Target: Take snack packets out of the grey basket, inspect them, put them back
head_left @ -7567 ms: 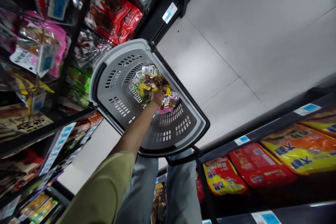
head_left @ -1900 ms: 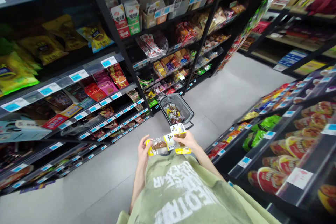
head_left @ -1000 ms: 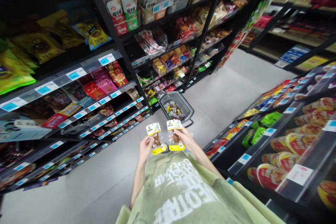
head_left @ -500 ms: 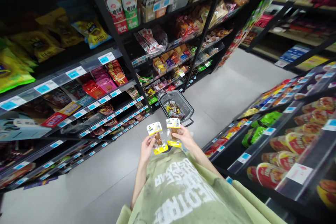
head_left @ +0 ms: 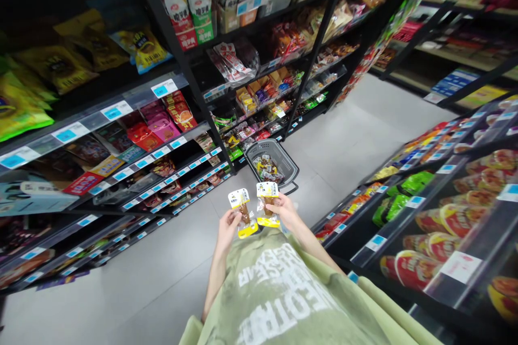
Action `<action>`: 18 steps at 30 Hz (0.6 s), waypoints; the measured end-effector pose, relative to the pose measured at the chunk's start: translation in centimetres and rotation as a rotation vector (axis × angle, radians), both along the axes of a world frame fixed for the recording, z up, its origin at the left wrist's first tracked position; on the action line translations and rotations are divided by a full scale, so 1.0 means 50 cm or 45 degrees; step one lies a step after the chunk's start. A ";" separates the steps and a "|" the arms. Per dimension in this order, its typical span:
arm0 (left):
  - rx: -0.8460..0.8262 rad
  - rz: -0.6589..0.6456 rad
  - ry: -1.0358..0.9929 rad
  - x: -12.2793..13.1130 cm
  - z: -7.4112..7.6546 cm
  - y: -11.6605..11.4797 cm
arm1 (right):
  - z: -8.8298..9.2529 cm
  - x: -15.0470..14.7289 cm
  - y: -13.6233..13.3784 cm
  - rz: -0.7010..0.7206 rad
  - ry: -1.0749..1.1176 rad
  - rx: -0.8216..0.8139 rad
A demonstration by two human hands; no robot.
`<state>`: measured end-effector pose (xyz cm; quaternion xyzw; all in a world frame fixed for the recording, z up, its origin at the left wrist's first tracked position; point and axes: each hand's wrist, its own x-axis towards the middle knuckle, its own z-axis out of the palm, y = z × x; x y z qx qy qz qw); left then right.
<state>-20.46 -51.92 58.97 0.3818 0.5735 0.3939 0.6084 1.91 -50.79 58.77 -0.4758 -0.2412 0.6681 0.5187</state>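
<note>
In front of my shirt I hold up two small snack packets side by side. My left hand (head_left: 229,225) pinches the left snack packet (head_left: 245,214) by its edge. It is clear plastic with a white top, a yellow bottom band and a brown piece inside. My right hand (head_left: 285,209) grips the right snack packet (head_left: 267,218), which looks alike, its thumb lying across the front. A narrow gap separates the two packets. Beyond them on the floor stands a grey shopping basket (head_left: 290,160), with several small snack packets (head_left: 268,168) heaped inside.
Snack shelves (head_left: 170,143) with price tags run along the left and back. On the right, a lower shelf unit holds cup noodles (head_left: 421,269) and green packs (head_left: 404,194). Grey tiled floor (head_left: 170,259) lies between them. Another rack (head_left: 437,59) stands at the far right.
The left packet has tilted slightly and shifted a little to the right, nearer the other one. My right hand, its packet and the basket look unmoved.
</note>
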 end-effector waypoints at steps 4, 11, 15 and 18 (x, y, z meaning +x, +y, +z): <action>0.006 0.025 -0.005 0.001 0.004 0.001 | 0.001 -0.002 -0.001 0.020 -0.003 -0.023; -0.060 0.139 -0.243 0.006 -0.001 -0.001 | 0.004 0.000 0.002 -0.005 -0.093 -0.066; -0.179 0.356 -0.446 0.014 0.001 0.001 | 0.001 0.002 0.003 0.027 -0.093 -0.057; -0.223 0.347 -0.798 0.014 0.016 -0.005 | -0.007 0.002 0.002 0.048 -0.070 -0.073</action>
